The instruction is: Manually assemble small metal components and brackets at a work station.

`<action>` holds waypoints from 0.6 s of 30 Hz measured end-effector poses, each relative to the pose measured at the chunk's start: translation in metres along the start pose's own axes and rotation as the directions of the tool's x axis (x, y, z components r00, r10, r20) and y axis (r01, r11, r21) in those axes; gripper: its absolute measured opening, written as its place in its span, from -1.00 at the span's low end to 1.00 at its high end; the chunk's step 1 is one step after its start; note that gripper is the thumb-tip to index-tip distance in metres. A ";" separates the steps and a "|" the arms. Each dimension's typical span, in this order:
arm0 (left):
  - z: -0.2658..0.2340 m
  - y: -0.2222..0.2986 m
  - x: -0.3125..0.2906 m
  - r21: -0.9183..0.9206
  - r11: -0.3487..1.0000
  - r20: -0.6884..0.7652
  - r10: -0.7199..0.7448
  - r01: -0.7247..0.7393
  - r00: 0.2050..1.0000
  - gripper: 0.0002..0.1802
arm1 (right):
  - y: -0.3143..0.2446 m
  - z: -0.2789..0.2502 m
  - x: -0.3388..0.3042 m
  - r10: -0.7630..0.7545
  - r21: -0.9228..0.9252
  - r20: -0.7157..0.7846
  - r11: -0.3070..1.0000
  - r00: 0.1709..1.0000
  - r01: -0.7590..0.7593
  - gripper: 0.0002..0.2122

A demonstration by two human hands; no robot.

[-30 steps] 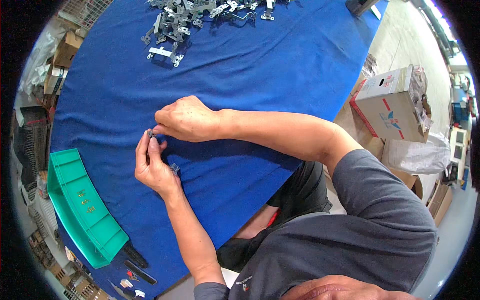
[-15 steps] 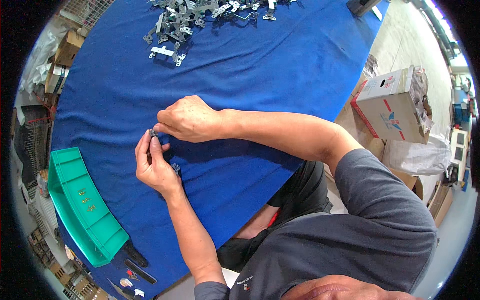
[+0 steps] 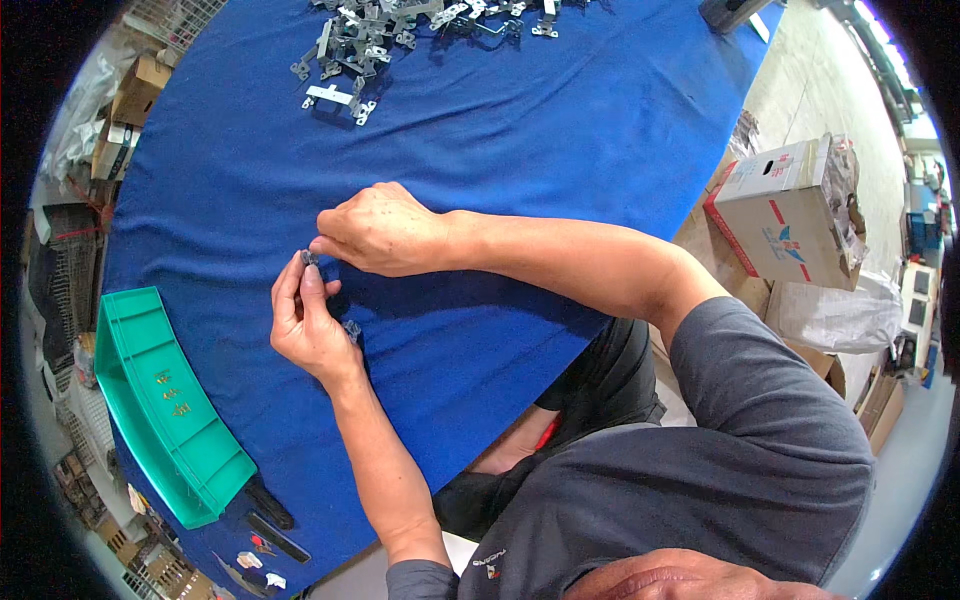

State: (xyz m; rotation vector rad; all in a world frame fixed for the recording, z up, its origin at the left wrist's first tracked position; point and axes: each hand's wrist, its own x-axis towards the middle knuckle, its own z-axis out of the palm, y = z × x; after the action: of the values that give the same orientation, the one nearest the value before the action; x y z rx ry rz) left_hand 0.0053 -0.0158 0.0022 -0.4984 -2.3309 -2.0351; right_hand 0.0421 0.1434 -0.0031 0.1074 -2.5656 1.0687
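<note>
My left hand (image 3: 312, 325) pinches a small dark metal piece (image 3: 309, 258) between thumb and fingertips, above the blue cloth. Close against it, the fingers of my right hand (image 3: 385, 232) are curled, thumb and forefinger at the piece's right side. What the right fingers grip, if anything, is hidden. Beside my left wrist shows another small grey part (image 3: 351, 330); whether it belongs to the held piece cannot be made out. Far off lies a pile of silvery metal brackets (image 3: 370, 50), with one long bracket (image 3: 330, 95) at its near edge.
A green plastic bin (image 3: 222, 470) stands at the left, with small brass-coloured pieces (image 3: 172, 393) on its surface. Near it lie a dark flat bar (image 3: 278, 538) and small scraps. A cardboard box (image 3: 775, 205) stands beyond the table's right edge. Blue cloth (image 3: 500, 150) covers the table.
My right hand has shifted very slightly, still at the small piece in my left fingertips. The whole view has moved a little; nothing was let go.
</note>
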 end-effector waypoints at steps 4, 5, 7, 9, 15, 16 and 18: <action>-0.003 -0.001 0.001 0.021 1.000 0.026 0.005 -0.005 1.000 -0.76 | 0.002 0.001 0.000 -0.131 0.011 -0.097 0.991 0.987 0.132 -0.78; -0.004 -0.004 0.002 -0.101 0.989 0.029 -0.108 0.110 0.994 -0.75 | 0.003 0.002 0.000 -0.187 0.036 -0.147 0.980 0.971 0.194 -0.78; -0.004 -0.003 0.003 -0.220 0.950 0.045 -0.216 0.221 0.975 -0.75 | 0.005 0.003 0.001 -0.260 -0.020 -0.188 0.965 0.947 0.261 -0.79; 0.001 0.003 0.002 -0.300 0.918 0.015 -0.268 0.260 0.963 -0.75 | 0.004 0.003 0.003 -0.335 -0.079 -0.224 0.942 0.915 0.325 -0.79; -0.006 -0.008 0.001 -0.111 0.991 -0.009 -0.078 0.077 0.997 -0.75 | -0.004 -0.006 0.002 0.023 -0.111 0.065 0.994 0.998 -0.016 -0.75; -0.005 -0.006 0.001 -0.114 0.991 -0.009 -0.076 0.075 0.997 -0.75 | -0.003 -0.005 0.002 0.022 -0.114 0.064 0.993 0.998 -0.015 -0.75; -0.002 -0.002 0.000 -0.158 0.978 0.004 -0.135 0.134 0.991 -0.75 | 0.000 0.001 0.002 -0.008 0.082 -0.116 0.996 0.993 0.018 -0.71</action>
State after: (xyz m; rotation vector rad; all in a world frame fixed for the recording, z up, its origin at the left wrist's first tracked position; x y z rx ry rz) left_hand 0.0040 -0.0179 0.0008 -0.3442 -2.2697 -2.2904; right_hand 0.0400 0.1427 -0.0036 0.0809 -2.4152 1.1424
